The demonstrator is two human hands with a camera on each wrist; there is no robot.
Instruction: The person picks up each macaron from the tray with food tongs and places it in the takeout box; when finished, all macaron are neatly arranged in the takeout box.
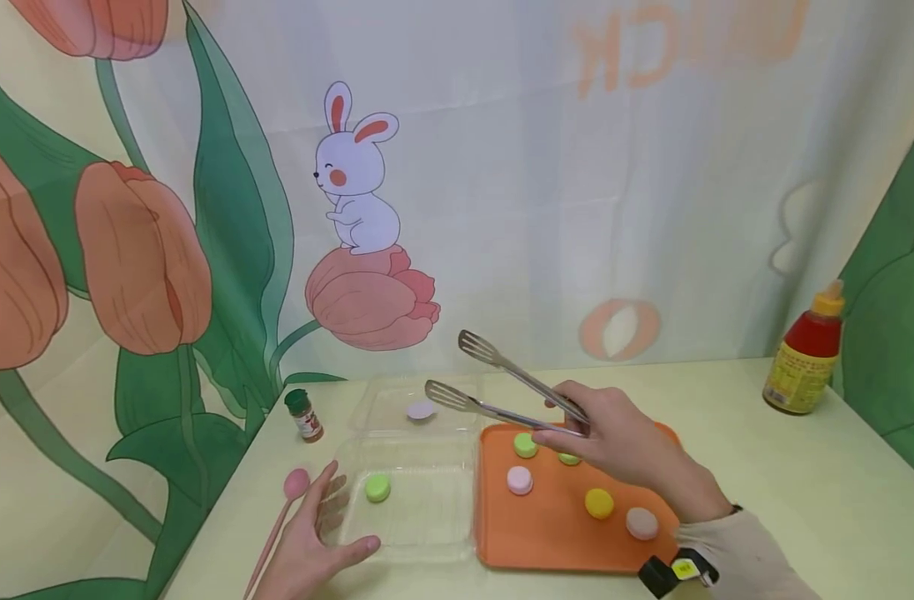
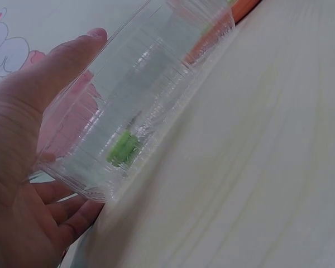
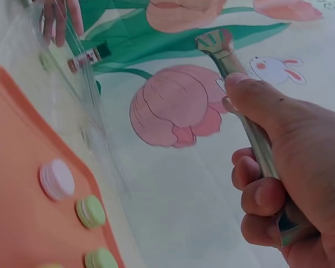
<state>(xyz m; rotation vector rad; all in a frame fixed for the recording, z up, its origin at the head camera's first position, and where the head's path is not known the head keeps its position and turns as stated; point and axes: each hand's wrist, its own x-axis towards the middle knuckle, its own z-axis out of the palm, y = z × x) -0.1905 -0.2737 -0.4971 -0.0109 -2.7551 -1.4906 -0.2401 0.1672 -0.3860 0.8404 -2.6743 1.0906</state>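
Observation:
A clear plastic clamshell box (image 1: 404, 542) stands on the table with its lid (image 1: 457, 404) folded back. One green macaron (image 1: 377, 487) sits in its base, towards the left; a pale lavender oval (image 1: 420, 410) shows on the lid. My left hand (image 1: 307, 533) rests at the box's near left corner, thumb (image 2: 72, 61) and fingers spread along its sides. In my right hand (image 1: 614, 433) I hold metal tongs (image 1: 527, 383), their slotted ends apart with nothing between them, above the box's right part and the lid. Several macarons, including a pink one (image 1: 520, 480) and a yellow one (image 1: 599, 503), lie on the orange tray (image 1: 531, 546).
A pink spoon (image 1: 297, 483) lies left of the box, near my left hand. Behind it stands a small green-capped spice jar (image 1: 304, 417). A red sauce bottle (image 1: 805, 350) stands far right. A printed curtain (image 1: 501, 208) hangs behind the table.

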